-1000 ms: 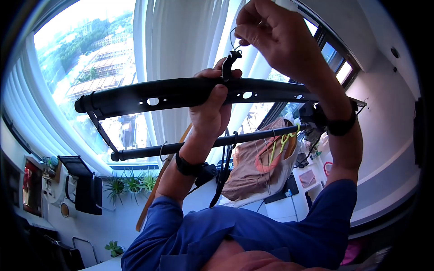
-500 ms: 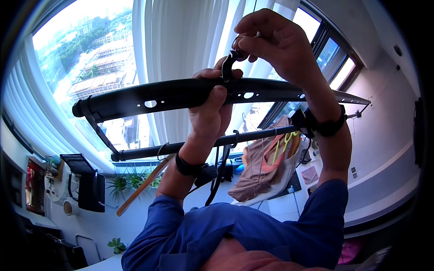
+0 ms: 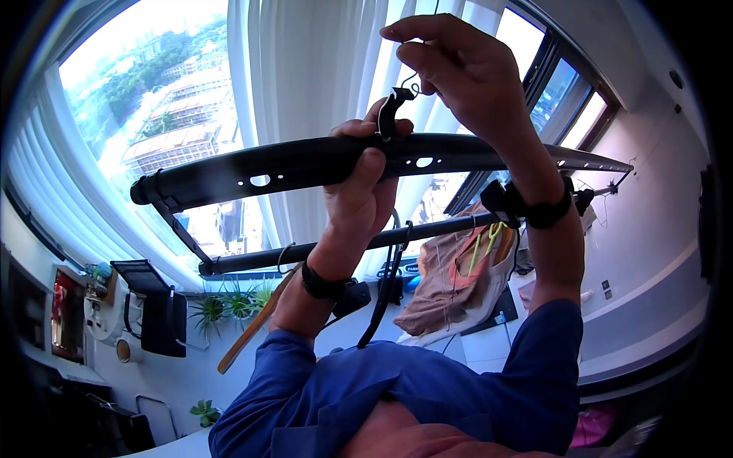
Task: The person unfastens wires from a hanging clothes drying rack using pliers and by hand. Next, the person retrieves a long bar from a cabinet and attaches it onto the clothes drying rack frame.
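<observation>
My left hand is wrapped round a long black perforated bar, its thumb on the near face and its fingers behind the upper edge. Beside those fingers a curved black clip stands up from the bar. A thin dark wire curls at the clip's top and runs up behind my right hand. The thumb and forefinger of that hand are curled towards each other around the wire; its exact grip is hard to see. Below, a thinner black rod joins the bar by an end bracket.
From the thinner rod hang a wooden hanger, black straps and brown clothing. A white curtain and windows are behind. Lower left are a black chair and potted plants.
My right hand has risen slightly off the clip, and more of the wire shows between them. The bar and my left hand sit slightly further right in view.
</observation>
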`<move>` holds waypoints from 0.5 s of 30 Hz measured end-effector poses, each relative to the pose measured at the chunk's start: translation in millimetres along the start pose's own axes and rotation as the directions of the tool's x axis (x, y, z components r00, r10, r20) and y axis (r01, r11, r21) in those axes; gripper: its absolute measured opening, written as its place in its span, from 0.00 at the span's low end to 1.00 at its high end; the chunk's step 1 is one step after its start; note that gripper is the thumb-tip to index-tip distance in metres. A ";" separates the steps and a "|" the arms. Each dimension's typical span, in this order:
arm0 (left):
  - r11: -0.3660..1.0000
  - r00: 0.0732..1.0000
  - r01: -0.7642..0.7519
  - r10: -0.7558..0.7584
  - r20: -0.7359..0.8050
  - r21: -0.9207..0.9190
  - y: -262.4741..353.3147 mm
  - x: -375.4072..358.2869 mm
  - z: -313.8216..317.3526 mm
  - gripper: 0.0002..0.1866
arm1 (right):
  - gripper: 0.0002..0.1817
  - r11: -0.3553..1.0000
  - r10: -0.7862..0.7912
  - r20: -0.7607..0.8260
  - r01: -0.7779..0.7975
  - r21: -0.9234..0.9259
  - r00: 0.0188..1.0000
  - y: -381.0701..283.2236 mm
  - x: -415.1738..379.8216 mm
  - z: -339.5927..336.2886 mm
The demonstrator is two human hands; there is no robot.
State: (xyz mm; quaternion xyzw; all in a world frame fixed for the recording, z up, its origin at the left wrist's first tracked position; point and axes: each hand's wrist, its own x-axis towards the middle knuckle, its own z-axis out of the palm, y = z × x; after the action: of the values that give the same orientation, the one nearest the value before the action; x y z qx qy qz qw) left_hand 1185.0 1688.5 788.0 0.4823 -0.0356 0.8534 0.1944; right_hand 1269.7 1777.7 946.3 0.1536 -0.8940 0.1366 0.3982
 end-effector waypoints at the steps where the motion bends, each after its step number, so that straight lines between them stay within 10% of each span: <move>1: 1.000 1.000 0.002 -0.002 0.000 0.002 -1.0 0.3 -0.3 0.14 | 0.11 1.000 0.001 -0.002 -0.001 0.001 1.000 -1.1 -0.9 -0.5; 8: 0.998 1.000 -0.010 0.009 -0.025 -0.065 0.7 -0.5 2.3 0.13 | 0.14 0.897 0.132 -0.001 -0.119 0.425 0.991 -24.2 -16.2 -8.1; 12: 0.996 1.000 -0.014 0.012 -0.022 -0.089 -3.0 0.8 3.9 0.13 | 0.25 0.938 0.121 -0.131 -0.070 0.340 0.984 -15.2 -36.7 -10.8; 15: 0.994 0.999 0.015 -0.019 -0.030 -0.106 -1.6 1.7 9.4 0.13 | 0.26 0.920 0.214 0.143 -0.249 0.303 0.966 -10.7 -42.7 -12.8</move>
State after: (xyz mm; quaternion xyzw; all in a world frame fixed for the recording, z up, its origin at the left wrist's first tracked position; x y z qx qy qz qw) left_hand 1192.5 1688.2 794.3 0.4582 -0.0737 0.8561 0.2274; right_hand 1309.5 1779.7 923.6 0.1161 -0.8920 0.3169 0.3006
